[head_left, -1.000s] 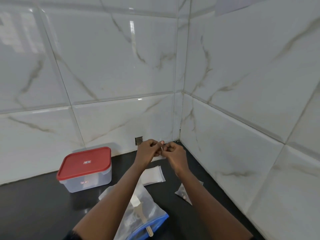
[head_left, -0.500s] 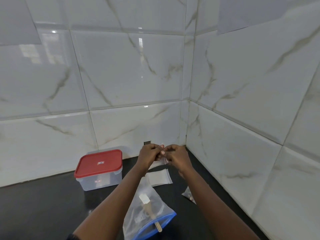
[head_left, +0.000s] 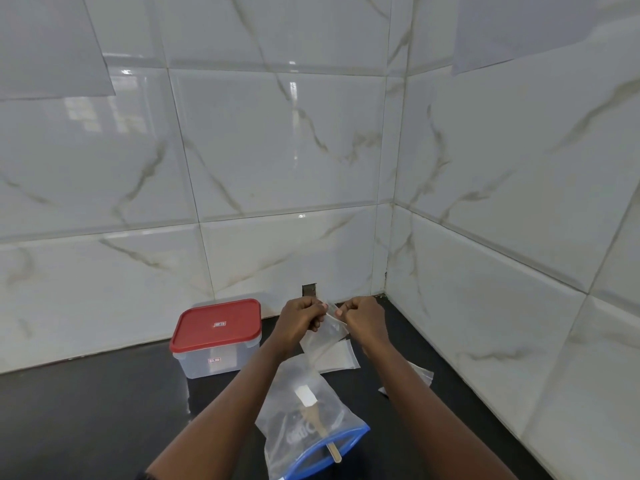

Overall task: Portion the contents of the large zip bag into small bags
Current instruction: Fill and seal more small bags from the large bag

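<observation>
Tiled walls (head_left: 277, 168) close the far and right sides; dark tabletop (head_left: 86, 410) stretches left and near. Fingers of my left hand (head_left: 300, 320) and right hand (head_left: 363, 318) pinch the small bag (head_left: 322, 337) by its top, its long axis hanging downward, over the far end of the large zip bag (head_left: 304, 410), whose blue mouth points near.

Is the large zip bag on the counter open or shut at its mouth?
Open. On the large zip bag, the blue zip edge gapes in a curve, and a wooden stick pokes out through it.

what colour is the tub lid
Red lid, seen in the head view.
</observation>
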The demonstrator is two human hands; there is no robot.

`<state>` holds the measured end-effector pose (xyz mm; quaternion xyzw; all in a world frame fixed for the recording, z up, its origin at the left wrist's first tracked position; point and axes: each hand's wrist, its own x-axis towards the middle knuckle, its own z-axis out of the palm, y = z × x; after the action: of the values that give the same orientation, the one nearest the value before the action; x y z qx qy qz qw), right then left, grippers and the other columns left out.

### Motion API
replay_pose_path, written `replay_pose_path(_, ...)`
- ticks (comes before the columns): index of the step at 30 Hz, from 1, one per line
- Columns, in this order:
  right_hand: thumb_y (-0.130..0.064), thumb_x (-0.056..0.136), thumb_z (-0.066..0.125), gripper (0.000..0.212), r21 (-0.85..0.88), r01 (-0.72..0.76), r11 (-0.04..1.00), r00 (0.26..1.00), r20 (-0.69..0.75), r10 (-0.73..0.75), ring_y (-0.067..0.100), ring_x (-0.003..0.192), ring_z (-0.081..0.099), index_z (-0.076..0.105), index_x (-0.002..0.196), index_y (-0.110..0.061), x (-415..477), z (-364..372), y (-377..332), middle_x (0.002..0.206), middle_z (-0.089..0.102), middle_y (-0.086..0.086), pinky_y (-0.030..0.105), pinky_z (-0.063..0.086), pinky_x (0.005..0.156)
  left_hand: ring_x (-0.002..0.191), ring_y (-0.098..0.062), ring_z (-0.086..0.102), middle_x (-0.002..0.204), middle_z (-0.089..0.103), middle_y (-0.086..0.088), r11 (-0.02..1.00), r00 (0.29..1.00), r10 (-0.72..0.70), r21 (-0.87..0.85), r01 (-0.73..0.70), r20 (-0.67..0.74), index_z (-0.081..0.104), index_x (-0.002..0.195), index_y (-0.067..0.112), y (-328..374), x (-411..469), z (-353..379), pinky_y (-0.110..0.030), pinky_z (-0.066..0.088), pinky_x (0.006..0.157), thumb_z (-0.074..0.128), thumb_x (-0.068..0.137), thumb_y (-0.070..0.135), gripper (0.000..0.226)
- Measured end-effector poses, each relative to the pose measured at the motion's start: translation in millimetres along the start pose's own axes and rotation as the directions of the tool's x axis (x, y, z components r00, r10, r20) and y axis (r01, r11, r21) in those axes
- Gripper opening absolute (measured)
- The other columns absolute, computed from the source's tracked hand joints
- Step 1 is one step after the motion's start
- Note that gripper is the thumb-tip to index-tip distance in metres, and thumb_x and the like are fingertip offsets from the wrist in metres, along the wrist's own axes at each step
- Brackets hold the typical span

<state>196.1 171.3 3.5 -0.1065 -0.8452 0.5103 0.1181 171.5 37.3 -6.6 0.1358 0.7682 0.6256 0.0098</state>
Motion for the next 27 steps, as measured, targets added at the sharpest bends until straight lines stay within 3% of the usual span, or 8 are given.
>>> replay_pose_path(4, -0.002, 0.089, 0.051, 0.014, -0.324, 0.191, 0.926, 0.97, -0.08, -0.229, 0.015, 0.072, 0.056, 0.063, 0.088, -0.009, -5.0, -0.6, -2.2, 0.083, 0.064, 0.005, 0.021, 0.042, 0.058, 0.046, -0.008, 0.044, 0.048, 0.052, 0.0, 0.986, 0.999, 0.039, 0.165, -0.032, -0.035, 0.055, 0.049, 0.012, -2.0, 1.5, -5.4, -0.02, 0.04, 0.051, 0.055, 0.082, 0.006, 0.034)
replay_pose_path(7, -0.009, 0.094, 0.047, 0.023, -0.59, 0.341, 0.732, 0.916, 0.032, -0.401, 0.017, 0.084, 0.061, 0.068, 0.1, -0.017, -9.7, -2.8, -0.8, 0.098, 0.064, 0.001, 0.022, 0.039, 0.062, 0.042, -0.008, 0.041, 0.043, 0.048, 0.0, 0.979, 1.0, 0.024, 0.2, -0.023, -0.004, 0.05, 0.041, 0.015, 1.8, 4.0, -5.1, -0.018, 0.037, 0.047, 0.056, 0.079, 0.007, 0.039)
replay_pose_path(13, -0.011, 0.089, 0.059, 0.032, -0.393, 0.476, 0.787, 0.866, 0.365, -0.341, 0.018, 0.105, 0.06, 0.066, 0.12, -0.016, -5.6, -1.3, 10.5, 0.118, 0.064, 0.004, 0.023, 0.047, 0.088, 0.042, -0.011, 0.032, 0.044, 0.038, -0.003, 0.97, 1.0, -0.02, 0.241, 0.016, 0.013, 0.046, 0.043, 0.011, 4.7, 10.0, -5.5, -0.026, 0.029, 0.048, 0.058, 0.063, 0.024, 0.027)
replay_pose_path(17, -0.008, 0.092, 0.056, 0.04, -0.566, 0.477, 0.673, 0.875, 0.377, -0.303, 0.019, 0.106, 0.06, 0.057, 0.13, -0.019, -3.0, -4.1, 19.7, 0.122, 0.062, 0.006, 0.026, 0.048, 0.094, 0.046, -0.01, 0.031, 0.046, 0.037, 0.0, 0.878, 0.987, -0.079, 0.479, 0.004, 0.136, 0.049, 0.048, 0.01, 3.0, 12.3, -4.2, -0.023, 0.026, 0.048, 0.065, 0.074, 0.024, 0.033)
replay_pose_path(20, -0.007, 0.092, 0.054, 0.039, -0.564, 0.49, 0.665, 0.872, 0.336, -0.357, 0.02, 0.106, 0.06, 0.057, 0.13, -0.018, -6.0, -1.2, 21.8, 0.119, 0.063, 0.006, 0.028, 0.049, 0.093, 0.054, -0.009, 0.039, 0.057, 0.046, 0.002, 0.871, 0.988, -0.056, 0.49, -0.023, 0.146, 0.053, 0.06, 0.014, 4.7, 8.5, -1.6, -0.019, 0.03, 0.053, 0.062, 0.082, 0.029, 0.028)
replay_pose_path(23, -0.001, 0.088, 0.057, 0.038, -0.384, 0.421, 0.822, 0.905, 0.235, -0.354, 0.017, 0.109, 0.059, 0.063, 0.123, -0.014, -6.8, -3.8, 21.6, 0.12, 0.063, 0.003, 0.019, 0.046, 0.091, 0.083, -0.012, 0.051, 0.095, 0.055, -0.001, 0.958, 0.98, -0.027, 0.286, -0.032, 0.2, 0.054, 0.091, 0.019, 2.1, -2.6, -3.5, -0.025, 0.04, 0.075, 0.057, 0.078, 0.028, 0.016)
replay_pose_path(25, 0.002, 0.084, 0.06, 0.039, -0.284, 0.351, 0.892, 0.933, 0.19, -0.307, 0.014, 0.113, 0.057, 0.066, 0.12, -0.012, -6.5, -6.6, 21.8, 0.125, 0.061, 0.001, 0.01, 0.039, 0.088, 0.113, -0.014, 0.046, 0.125, 0.049, -0.002, 0.918, 0.948, -0.024, 0.383, -0.105, 0.317, 0.045, 0.126, 0.02, -5.5, -6.5, -6.4, -0.029, 0.039, 0.093, 0.063, 0.074, 0.025, 0.055)
replay_pose_path(27, 0.0, 0.08, 0.065, 0.039, -0.227, 0.312, 0.923, 0.946, 0.166, -0.279, 0.011, 0.11, 0.058, 0.068, 0.117, -0.01, -7.1, -7.6, 21.5, 0.124, 0.062, 0.001, 0.003, 0.036, 0.079, 0.13, -0.019, 0.033, 0.14, 0.039, 0.0, 0.786, 0.931, -0.006, 0.577, -0.221, 0.364, 0.027, 0.141, 0.022, -15.7, -7.0, -5.0, -0.037, 0.026, 0.109, 0.072, 0.07, 0.032, 0.084)
